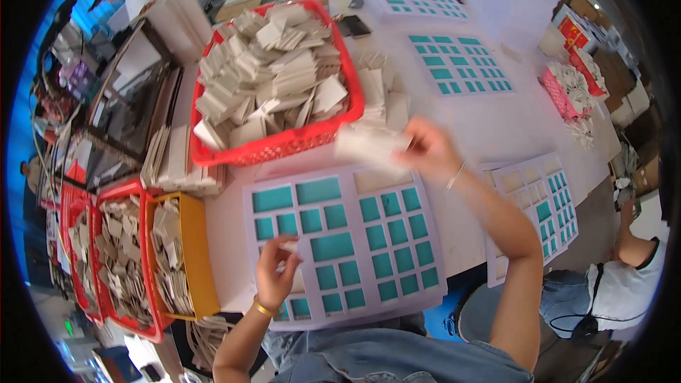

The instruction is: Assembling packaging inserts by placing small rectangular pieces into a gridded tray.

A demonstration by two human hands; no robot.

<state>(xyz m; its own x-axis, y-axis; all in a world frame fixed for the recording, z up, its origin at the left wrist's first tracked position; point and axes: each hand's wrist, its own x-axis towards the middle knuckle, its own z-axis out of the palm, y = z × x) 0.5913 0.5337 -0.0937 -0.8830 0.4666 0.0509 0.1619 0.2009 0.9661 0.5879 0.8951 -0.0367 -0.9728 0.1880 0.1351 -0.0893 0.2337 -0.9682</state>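
My right hand [429,150] pinches a white rectangular card piece [372,145], smeared by motion, above the far edge of a lavender frame board [347,206]. The board lies in front of me on at least one more sheet, its rectangular windows mostly teal. A cream piece [383,179] fills the window at its far right. My left hand [277,269] is over the board's left part, fingers curled toward the thumb around a small whitish piece [289,244]. That hand covers some of the windows below it.
A red basket [277,150] heaped with white card pieces stands beyond the board. Red bins and a yellow bin [206,255] of pieces are at left. More window boards [461,64] lie far and right [532,202]. A pink basket [564,92] stands at right. Other people work nearby.
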